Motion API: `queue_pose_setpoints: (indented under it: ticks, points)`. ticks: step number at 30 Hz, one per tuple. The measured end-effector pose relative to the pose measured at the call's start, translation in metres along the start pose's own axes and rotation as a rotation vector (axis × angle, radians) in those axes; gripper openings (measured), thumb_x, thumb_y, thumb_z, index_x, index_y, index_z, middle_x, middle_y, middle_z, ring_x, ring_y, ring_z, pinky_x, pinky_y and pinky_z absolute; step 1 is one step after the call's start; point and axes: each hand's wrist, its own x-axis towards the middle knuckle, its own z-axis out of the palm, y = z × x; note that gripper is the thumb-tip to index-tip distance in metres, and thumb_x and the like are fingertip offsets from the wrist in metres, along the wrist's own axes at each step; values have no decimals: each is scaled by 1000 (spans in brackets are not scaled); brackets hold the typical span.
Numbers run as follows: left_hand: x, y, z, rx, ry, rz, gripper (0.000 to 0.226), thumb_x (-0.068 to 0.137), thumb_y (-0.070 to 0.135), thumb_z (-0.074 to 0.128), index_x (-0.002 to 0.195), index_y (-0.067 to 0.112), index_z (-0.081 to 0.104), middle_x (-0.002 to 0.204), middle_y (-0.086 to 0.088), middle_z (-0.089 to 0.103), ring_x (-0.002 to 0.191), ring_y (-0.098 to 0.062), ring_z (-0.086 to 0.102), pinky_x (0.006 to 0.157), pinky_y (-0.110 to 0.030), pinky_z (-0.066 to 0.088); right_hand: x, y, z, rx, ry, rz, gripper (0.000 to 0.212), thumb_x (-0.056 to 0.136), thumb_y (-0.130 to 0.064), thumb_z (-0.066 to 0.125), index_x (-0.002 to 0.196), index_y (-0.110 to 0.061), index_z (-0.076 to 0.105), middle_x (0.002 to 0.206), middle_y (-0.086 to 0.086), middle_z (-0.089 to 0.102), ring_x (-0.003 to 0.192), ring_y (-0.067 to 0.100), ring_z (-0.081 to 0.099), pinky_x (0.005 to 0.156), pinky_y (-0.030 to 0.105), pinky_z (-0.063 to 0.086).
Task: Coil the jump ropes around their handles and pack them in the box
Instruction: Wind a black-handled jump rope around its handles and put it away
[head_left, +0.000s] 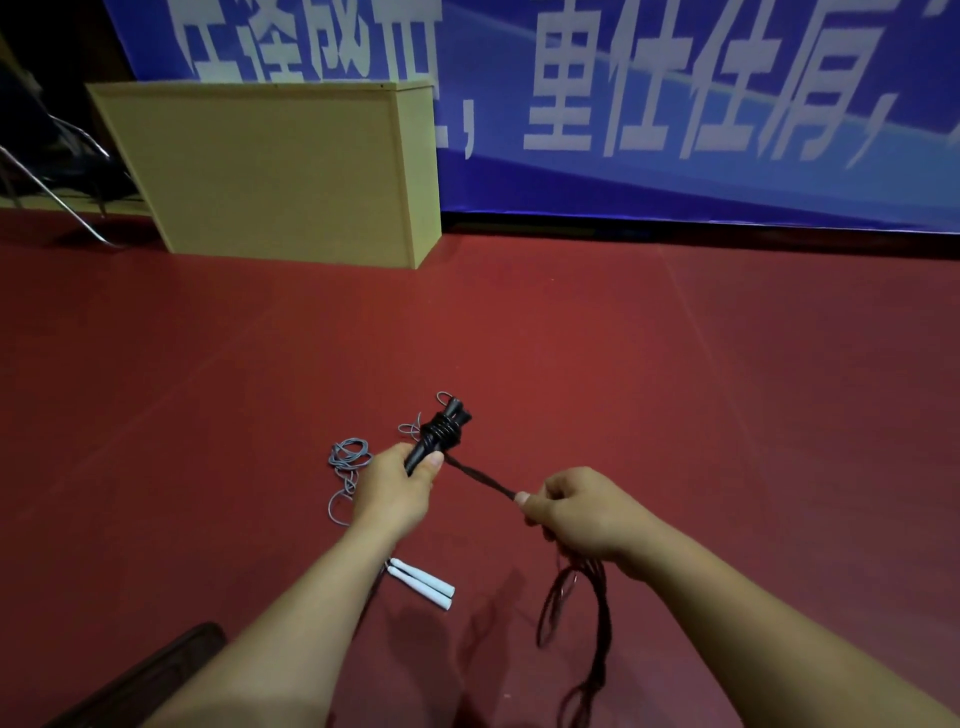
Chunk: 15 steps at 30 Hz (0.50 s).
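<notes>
The left hand (390, 486) grips the black handles (434, 441), fingers curled around them, with some rope (480, 479) already coiled near their top. The right hand (574, 512) pinches the taut rope, and loose loops hang below it. A grey rope (347, 462) with white handles (422, 581) lies on the floor (675, 364) under the left arm. A yellow box (270, 166) stands far beyond the hands.
</notes>
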Motion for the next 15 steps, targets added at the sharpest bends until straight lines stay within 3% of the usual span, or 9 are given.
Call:
queue_pose_setpoints:
  ticks: [8,11,15]
  points:
    - [4,1,4,175,-50,-47,38,90,42,63,65,13,62,54,2,55,55,-19,54,51,-28,33,-4,-1,-6,-175,50,-289,12,92,-28,60,81,-25,63,67,-9,55,61,6,47,58,22,38]
    - [2,1,10,289,-193,-16,41,88,43,65,63,11,56,57,-2,54,59,-24,52,54,-30,32,-3,0,-12,-147,122,-397,15,95,-26,59,86,-18,68,68,-8,55,61,6,46,59,25,37]
    - [-3,6,16,320,-420,82,30,88,42,66,80,13,65,70,-6,64,61,-20,53,58,-29,39,0,6,-25,-197,251,-510,16,97,-25,57,100,-22,72,87,-5,67,81,9,58,74,26,43]
